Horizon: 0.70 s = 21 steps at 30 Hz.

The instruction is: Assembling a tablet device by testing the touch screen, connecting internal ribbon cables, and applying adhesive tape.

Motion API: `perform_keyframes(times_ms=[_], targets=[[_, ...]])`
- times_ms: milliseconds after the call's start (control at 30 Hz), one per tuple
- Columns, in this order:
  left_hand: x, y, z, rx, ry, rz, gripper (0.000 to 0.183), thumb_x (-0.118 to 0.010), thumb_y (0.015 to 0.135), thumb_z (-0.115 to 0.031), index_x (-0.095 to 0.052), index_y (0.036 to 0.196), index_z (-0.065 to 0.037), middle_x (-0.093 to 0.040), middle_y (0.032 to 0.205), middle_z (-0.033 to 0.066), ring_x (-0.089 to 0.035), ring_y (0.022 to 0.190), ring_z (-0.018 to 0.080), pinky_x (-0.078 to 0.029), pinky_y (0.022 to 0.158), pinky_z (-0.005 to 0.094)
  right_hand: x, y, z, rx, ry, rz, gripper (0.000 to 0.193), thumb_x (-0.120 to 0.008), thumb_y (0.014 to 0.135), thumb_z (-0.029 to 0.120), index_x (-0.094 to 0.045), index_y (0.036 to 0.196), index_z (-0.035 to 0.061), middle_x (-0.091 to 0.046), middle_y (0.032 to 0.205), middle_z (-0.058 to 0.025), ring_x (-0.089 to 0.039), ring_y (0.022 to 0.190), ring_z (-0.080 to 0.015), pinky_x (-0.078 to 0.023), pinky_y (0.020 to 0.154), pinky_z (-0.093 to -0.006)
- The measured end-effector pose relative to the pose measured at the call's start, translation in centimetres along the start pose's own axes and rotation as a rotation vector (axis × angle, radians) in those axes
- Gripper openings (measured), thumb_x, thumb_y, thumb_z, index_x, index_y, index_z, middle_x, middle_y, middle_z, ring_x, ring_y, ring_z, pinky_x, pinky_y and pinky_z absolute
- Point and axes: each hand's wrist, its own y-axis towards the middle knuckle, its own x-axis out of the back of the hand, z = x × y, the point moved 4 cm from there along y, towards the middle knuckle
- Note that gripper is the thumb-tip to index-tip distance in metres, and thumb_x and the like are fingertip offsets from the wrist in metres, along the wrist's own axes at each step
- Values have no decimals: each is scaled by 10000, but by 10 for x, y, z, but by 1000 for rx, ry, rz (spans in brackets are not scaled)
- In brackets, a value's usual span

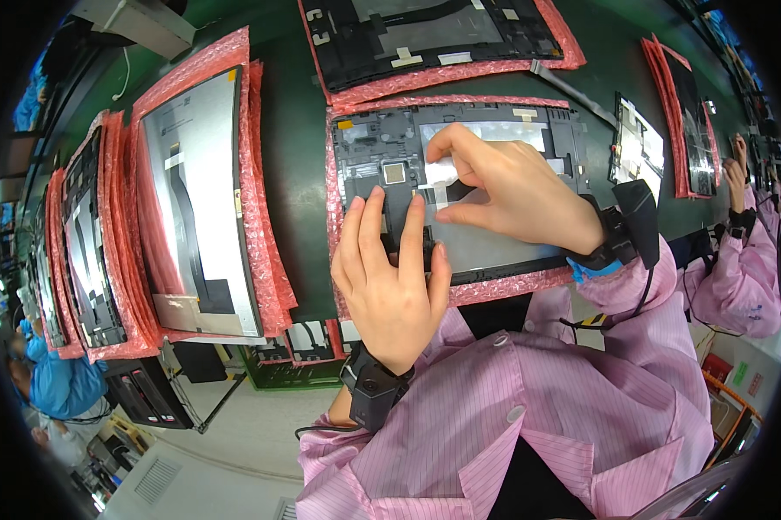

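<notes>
A dark tablet-like screen assembly (486, 247) with a bare silver back lies in front of me on pink bubble wrap (494, 290). My left hand (388, 290) rests on its left part, fingers spread over the black frame, near a small square silver piece (395, 173). Over the middle, my right hand (516, 186) curves with index finger and thumb apart. Between those fingertips lie a pale strip of tape (441, 196) and a dark ribbon cable, partly hidden by the hand.
Another screen assembly (442, 39) on bubble wrap lies beyond. At the left stand a silver-backed panel (195, 199) and stacked panels (87, 243) between pink sheets. A white-and-black part (640, 143) lies right. A co-worker's pink sleeve (737, 286) shows at far right.
</notes>
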Motion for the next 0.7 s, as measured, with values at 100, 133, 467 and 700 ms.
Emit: perform_keyframes(times_ms=[100,133,467,700], targets=[[-1,-1,1,5,2,2,417,-615,745,-157,-569,1153,-79,-420,1279,173,-343,1222,345,-284,956,444,0,1,1,31,8,-10,478,-742,649,143,-468,1032,62,-364,581,-22,-420,487,-182,-325,466,-301],[-1,-2,1,4,1,-1,418,-615,744,-156,-569,1153,-79,-420,1279,173,-344,1222,344,-284,956,443,1,1,1,33,17,-7,467,-739,653,137,-468,1027,62,-362,579,-23,-412,484,-179,-315,462,-301],[-1,-1,0,-12,53,-14,422,-595,756,-203,-567,1164,-100,-445,1265,171,-388,1189,331,-324,916,439,0,6,-8,-71,-3,-70,235,-655,736,131,-485,884,61,-488,530,-74,-540,529,-280,-362,467,-378],[-2,1,-2,-30,93,32,410,-569,782,-212,-566,1191,-209,-371,1336,168,-328,1228,332,-277,965,441,9,4,-15,-142,351,-157,116,-571,827,82,-481,881,31,-353,494,-2,-336,451,-85,-259,447,-263]])
